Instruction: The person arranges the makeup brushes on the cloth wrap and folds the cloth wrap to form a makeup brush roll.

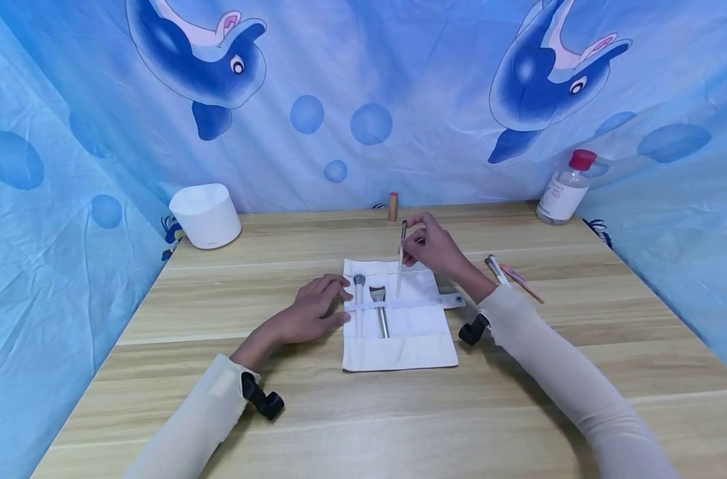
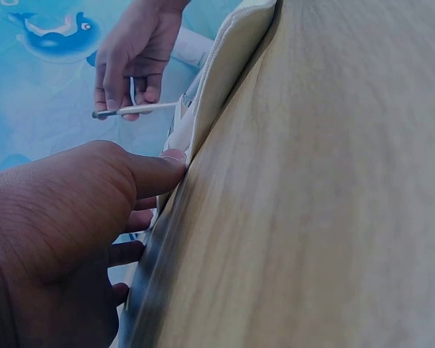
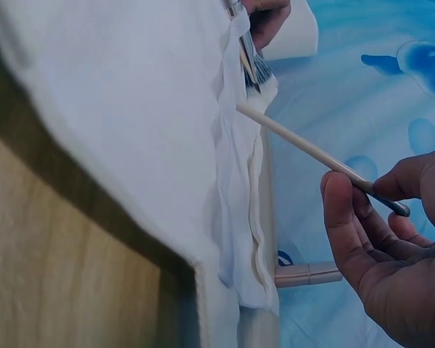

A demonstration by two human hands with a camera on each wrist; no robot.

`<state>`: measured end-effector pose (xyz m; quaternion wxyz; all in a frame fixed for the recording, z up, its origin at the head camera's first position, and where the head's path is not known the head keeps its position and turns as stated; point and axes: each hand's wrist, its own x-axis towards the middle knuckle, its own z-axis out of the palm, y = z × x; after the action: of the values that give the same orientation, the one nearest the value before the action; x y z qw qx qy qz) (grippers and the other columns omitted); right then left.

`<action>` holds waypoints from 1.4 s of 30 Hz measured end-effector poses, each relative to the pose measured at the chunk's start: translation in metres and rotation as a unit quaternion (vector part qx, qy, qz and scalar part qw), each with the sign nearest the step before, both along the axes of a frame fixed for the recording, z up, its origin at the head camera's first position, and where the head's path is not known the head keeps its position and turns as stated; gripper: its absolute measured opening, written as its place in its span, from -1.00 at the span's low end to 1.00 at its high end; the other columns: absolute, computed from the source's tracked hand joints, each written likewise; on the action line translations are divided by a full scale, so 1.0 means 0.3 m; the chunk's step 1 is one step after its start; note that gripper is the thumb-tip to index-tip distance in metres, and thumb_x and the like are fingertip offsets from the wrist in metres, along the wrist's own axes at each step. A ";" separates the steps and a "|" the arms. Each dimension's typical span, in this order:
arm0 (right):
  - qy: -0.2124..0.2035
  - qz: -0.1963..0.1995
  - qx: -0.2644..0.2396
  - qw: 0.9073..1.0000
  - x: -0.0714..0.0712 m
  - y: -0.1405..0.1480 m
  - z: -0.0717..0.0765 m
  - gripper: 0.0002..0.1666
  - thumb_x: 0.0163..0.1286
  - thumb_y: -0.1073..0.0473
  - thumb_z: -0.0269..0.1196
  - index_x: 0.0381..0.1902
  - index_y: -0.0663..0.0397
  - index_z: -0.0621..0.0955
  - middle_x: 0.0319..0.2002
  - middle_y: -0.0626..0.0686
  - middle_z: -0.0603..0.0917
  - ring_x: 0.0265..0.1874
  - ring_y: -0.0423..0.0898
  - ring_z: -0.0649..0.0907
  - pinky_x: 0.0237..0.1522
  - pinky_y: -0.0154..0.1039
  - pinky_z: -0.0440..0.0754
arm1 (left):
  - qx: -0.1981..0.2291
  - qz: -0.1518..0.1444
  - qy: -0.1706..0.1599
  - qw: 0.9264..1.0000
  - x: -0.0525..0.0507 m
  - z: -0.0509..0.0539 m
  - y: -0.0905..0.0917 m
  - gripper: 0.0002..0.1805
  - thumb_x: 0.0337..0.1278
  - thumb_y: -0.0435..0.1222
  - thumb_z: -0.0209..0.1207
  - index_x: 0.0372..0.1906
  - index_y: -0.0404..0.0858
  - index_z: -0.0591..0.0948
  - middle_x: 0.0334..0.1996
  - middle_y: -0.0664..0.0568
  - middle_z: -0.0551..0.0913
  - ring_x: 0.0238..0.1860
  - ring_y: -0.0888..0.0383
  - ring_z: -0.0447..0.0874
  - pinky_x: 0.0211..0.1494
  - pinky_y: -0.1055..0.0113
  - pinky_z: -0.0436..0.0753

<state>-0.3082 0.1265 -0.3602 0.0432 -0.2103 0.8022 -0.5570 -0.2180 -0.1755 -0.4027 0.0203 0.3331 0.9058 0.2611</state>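
Observation:
A white cloth brush roll (image 1: 420, 352) lies unfolded on the table, with a strap and snap at its right side. Two makeup brushes are tucked under its band: a fluffy one (image 1: 360, 282) at the left and a flat, wide one (image 1: 380, 303) beside it. My right hand (image 1: 430, 247) pinches a thin makeup brush (image 3: 304, 145) near its dark tip, above the roll, handle end pointing down toward the band. At the roll's left edge rests my left hand (image 1: 318, 307), fingers relaxed; the thumb (image 2: 163, 172) touches the cloth edge in the left wrist view.
Right of the roll lie a makeup brush (image 1: 496, 269) and a pinkish brush (image 1: 521, 283). A small brown tube (image 1: 393, 207) stands at the back. A white container (image 1: 206, 218) is back left, and a red-capped bottle (image 1: 563, 189) back right.

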 end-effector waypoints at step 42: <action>-0.143 0.105 0.082 0.981 0.061 -0.039 -0.069 -0.62 0.53 0.21 0.15 0.14 0.23 0.27 -0.41 0.20 0.61 -0.52 0.02 0.57 -0.41 -0.16 0.54 | 0.006 -0.002 0.000 1.000 -0.001 0.002 0.001 -0.65 0.42 -0.14 0.17 0.13 -0.24 0.49 0.39 -0.13 0.29 0.43 -0.15 0.16 0.33 -0.29 0.10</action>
<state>-0.2898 0.1147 -0.3808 0.2328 -0.2078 0.8041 -0.5059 -0.2184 -0.1751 -0.4022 0.0192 0.3350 0.9036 0.2662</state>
